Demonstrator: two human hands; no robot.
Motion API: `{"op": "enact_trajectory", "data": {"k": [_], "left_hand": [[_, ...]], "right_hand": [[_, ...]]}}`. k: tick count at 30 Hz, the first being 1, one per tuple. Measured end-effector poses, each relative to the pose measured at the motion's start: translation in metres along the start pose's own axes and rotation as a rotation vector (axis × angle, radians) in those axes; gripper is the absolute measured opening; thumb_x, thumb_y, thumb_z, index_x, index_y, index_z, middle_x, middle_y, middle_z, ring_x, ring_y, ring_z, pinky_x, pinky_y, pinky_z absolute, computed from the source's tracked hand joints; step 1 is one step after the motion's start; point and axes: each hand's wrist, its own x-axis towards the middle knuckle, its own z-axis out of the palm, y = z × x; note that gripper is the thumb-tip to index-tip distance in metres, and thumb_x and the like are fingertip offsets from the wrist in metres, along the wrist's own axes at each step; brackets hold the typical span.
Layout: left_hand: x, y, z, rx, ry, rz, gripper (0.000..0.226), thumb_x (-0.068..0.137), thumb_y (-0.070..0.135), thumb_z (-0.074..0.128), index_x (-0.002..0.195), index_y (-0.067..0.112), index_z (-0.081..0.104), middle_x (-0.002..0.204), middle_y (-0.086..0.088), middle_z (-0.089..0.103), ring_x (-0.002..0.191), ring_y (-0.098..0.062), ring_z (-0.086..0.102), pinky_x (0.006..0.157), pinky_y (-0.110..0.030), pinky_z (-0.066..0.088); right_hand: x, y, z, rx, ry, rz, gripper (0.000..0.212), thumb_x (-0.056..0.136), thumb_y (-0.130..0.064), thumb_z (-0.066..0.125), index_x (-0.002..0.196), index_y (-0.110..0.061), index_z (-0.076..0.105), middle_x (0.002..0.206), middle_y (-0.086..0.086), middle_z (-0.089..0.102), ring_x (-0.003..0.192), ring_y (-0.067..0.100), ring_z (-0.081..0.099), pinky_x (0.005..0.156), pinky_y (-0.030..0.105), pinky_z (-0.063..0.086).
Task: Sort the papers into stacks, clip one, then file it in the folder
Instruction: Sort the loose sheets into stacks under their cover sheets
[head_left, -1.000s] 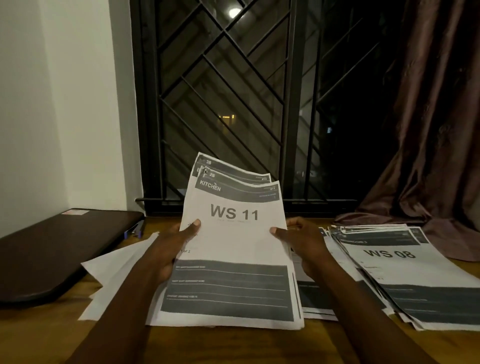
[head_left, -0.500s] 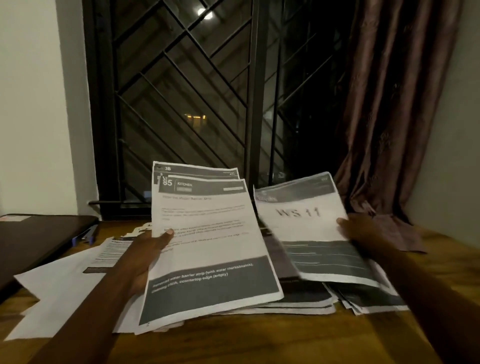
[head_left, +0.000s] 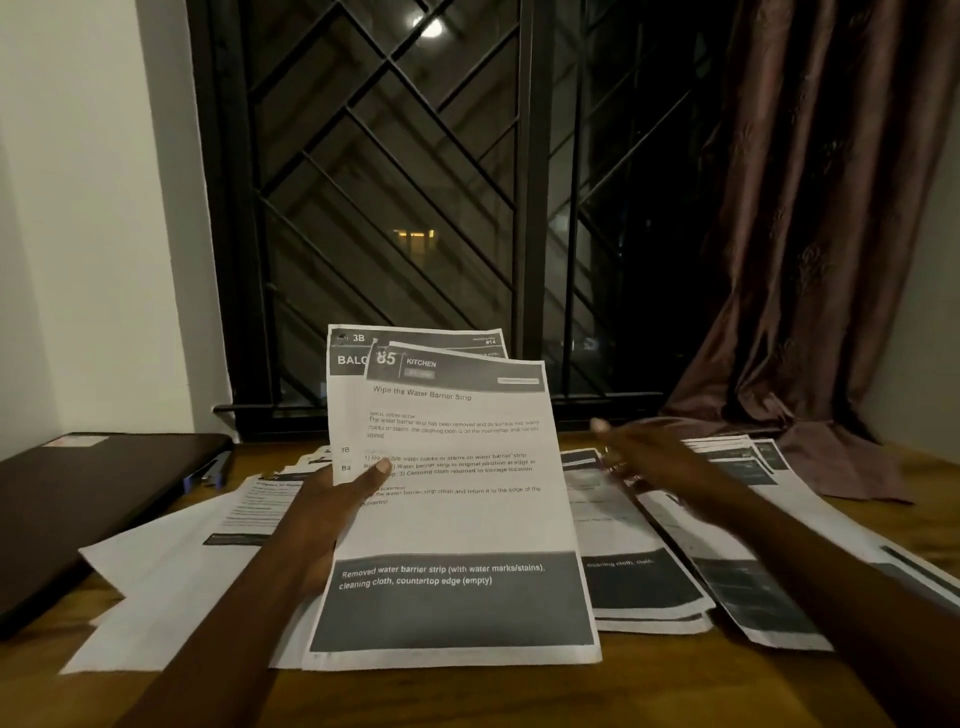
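My left hand (head_left: 332, 499) holds a sheaf of printed papers (head_left: 452, 519) upright at its left edge, thumb on the front sheet headed "85 KITCHEN". Behind it, sheets marked "3B" and "BALC" stick out. My right hand (head_left: 649, 457) hovers blurred, fingers apart, above two stacks lying on the table: a middle stack (head_left: 639, 577) and a fanned right stack (head_left: 769, 587). More loose white sheets (head_left: 171, 582) lie to the left. A dark folder (head_left: 88, 499) rests closed at the far left with a pen (head_left: 215, 467) beside it. I see no clip.
The wooden table (head_left: 623, 686) runs along a barred window (head_left: 415, 208). A brown curtain (head_left: 821, 260) hangs at the right and pools onto the table's far right corner. A white wall closes the left side.
My right hand took the "WS 11" sheet off the held sheaf, carried it right and laid it on the right stack. It now hovers with nothing in it. The view swung right and back.
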Motion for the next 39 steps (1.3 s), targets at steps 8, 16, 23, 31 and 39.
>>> {"op": "enact_trajectory", "data": {"k": [8, 16, 23, 31, 39], "left_hand": [[0.006, 0.010, -0.020, 0.048, 0.142, -0.053, 0.025, 0.099, 0.035, 0.051, 0.105, 0.017, 0.067, 0.100, -0.007, 0.075, 0.091, -0.027, 0.073, 0.079, -0.039, 0.057], [0.016, 0.016, -0.055, 0.050, 0.287, -0.007, 0.017, 0.097, 0.024, 0.059, 0.109, 0.013, 0.064, 0.108, -0.009, 0.070, 0.090, -0.026, 0.068, 0.079, -0.038, 0.054], [0.018, 0.033, -0.092, -0.034, 0.397, 0.057, 0.021, 0.099, 0.023, 0.055, 0.113, 0.010, 0.063, 0.113, -0.016, 0.068, 0.081, -0.025, 0.070, 0.080, -0.045, 0.058], [0.015, 0.023, -0.076, 0.098, 0.356, -0.009, 0.032, 0.095, 0.030, 0.062, 0.120, 0.009, 0.063, 0.117, -0.018, 0.067, 0.101, -0.035, 0.065, 0.098, -0.052, 0.049], [0.013, 0.009, -0.029, 0.303, 0.239, 0.026, 0.017, 0.092, 0.026, 0.065, 0.096, 0.011, 0.070, 0.090, -0.005, 0.075, 0.069, -0.015, 0.072, 0.058, -0.026, 0.052]], "right_hand": [[0.028, -0.021, 0.075, 0.275, 0.206, 0.010, 0.007, 0.090, -0.018, 0.064, 0.089, -0.013, 0.069, 0.084, 0.000, 0.067, 0.069, 0.012, 0.061, 0.057, 0.020, 0.044], [0.050, 0.022, 0.029, -0.049, 0.571, 0.100, 0.023, 0.087, -0.023, 0.066, 0.092, -0.002, 0.073, 0.086, 0.014, 0.070, 0.075, 0.022, 0.057, 0.069, 0.026, 0.034], [0.043, 0.046, 0.026, -0.299, 0.483, 0.082, 0.025, 0.088, -0.028, 0.064, 0.106, -0.013, 0.073, 0.105, 0.011, 0.072, 0.092, 0.028, 0.064, 0.070, 0.023, 0.033], [0.056, 0.066, 0.038, -0.424, 0.301, 0.058, 0.044, 0.079, -0.037, 0.073, 0.117, -0.016, 0.063, 0.117, 0.005, 0.065, 0.106, 0.026, 0.059, 0.082, 0.031, 0.043], [0.013, -0.011, 0.055, 0.289, -0.123, 0.048, 0.052, 0.090, -0.059, 0.041, 0.106, -0.015, 0.064, 0.096, 0.004, 0.069, 0.087, 0.021, 0.065, 0.073, 0.030, 0.051]]}}
